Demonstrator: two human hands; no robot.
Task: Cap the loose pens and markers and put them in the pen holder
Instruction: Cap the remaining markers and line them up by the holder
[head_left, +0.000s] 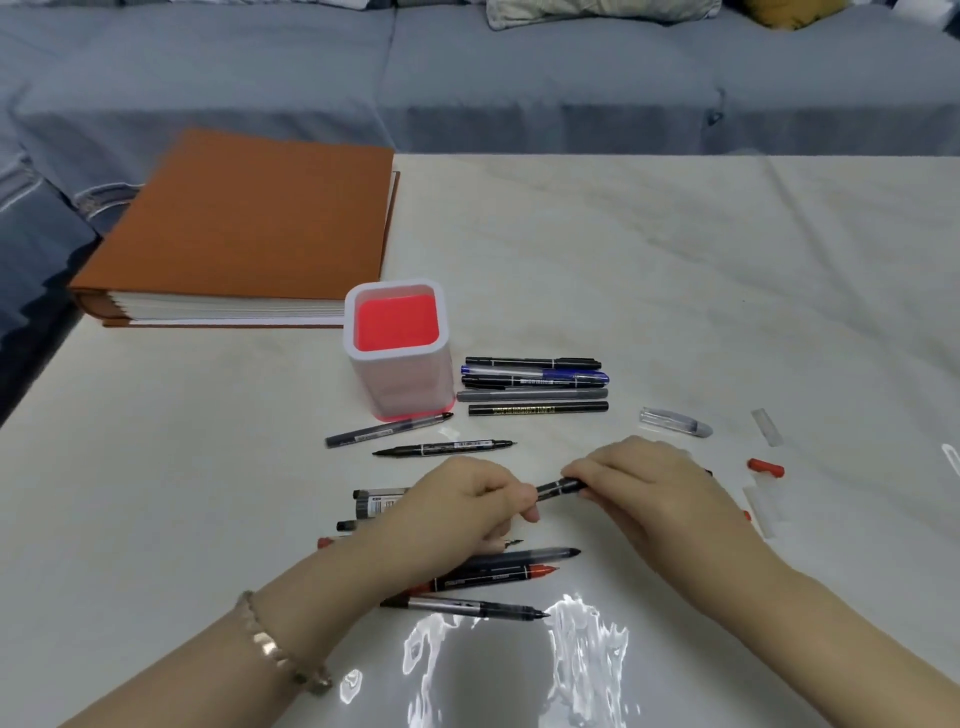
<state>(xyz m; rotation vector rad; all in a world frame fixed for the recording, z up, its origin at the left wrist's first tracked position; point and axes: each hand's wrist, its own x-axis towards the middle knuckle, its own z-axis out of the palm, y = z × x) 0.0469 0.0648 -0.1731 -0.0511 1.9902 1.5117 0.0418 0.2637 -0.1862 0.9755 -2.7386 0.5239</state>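
Observation:
Both my hands hold one black marker (560, 488) just above the table's middle. My left hand (462, 506) grips its left part, my right hand (644, 480) its right end; whether a cap is on is hidden. The white pen holder (399, 387) with a red inside stands behind, with nothing visible in it. Several capped pens (535, 385) lie in a row to its right. Two uncapped pens (447, 448) lie in front of it. Other uncapped pens (498, 574) lie under my left wrist. Loose caps rest at the right: a grey one (675, 422), a red one (766, 467).
An orange binder (249, 228) lies at the table's back left, touching the holder's far side. Clear plastic caps (768, 427) sit near the right edge. A grey sofa (519, 78) runs behind the table. Glare patches shine on the near table surface (571, 649).

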